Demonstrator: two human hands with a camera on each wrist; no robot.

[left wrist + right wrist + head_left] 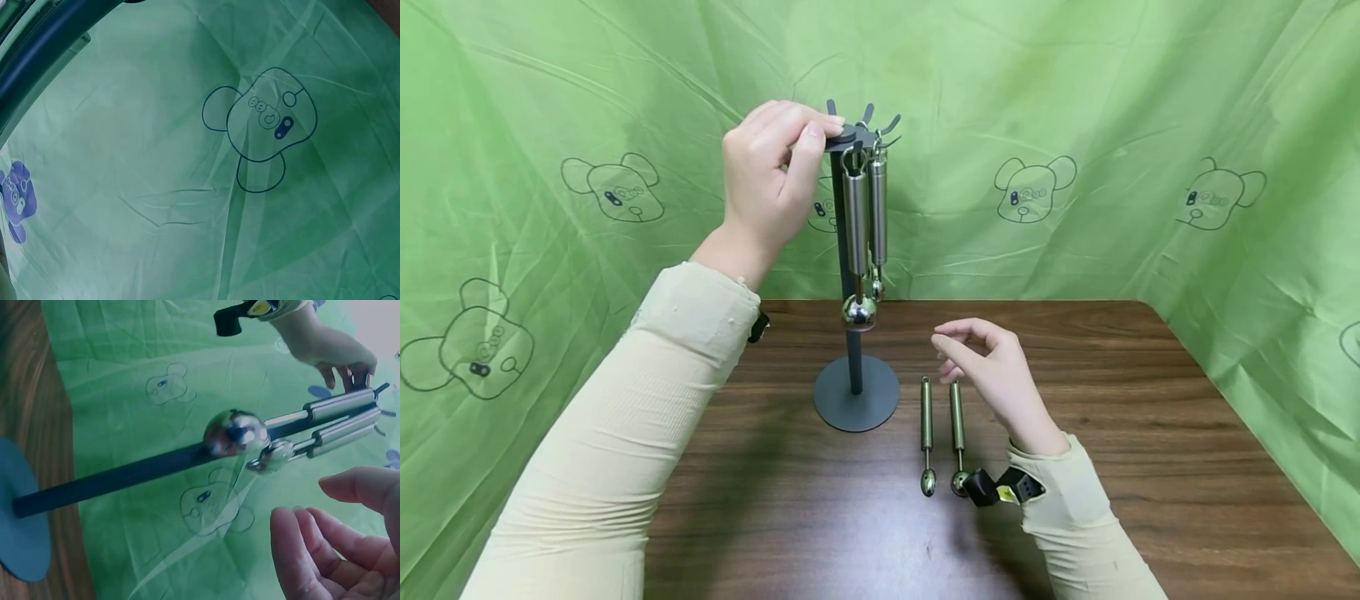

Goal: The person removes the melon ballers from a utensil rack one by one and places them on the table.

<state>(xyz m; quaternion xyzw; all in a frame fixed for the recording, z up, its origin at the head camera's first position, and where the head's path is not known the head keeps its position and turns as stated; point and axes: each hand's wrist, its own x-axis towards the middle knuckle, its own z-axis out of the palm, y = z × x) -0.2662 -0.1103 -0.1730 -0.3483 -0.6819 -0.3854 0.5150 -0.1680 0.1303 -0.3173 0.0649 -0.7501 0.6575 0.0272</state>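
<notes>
My left hand (775, 158) grips the top edge of a dark grey hook stand (856, 392), thumb and fingertips at its upper plate. Two shiny steel scoops with round heads hang from hooks by the rings on their handles: a nearer one with a large head (859, 312) and one behind it with a smaller head (877, 287). My right hand (992, 367) hovers right of the stand, fingers loosely bent and thumb apart, with nothing held. Below it, two more scoops lie side by side on the table, a left scoop (927, 417) and a right scoop (957, 421).
The brown wooden table (1150, 417) carries the stand's round base. Curved hooks (891, 125) stick out from the stand's top. Green cloth (1075, 100) with printed bear heads encloses the back and sides. A black wrist camera (981, 487) overlaps the right scoop's head.
</notes>
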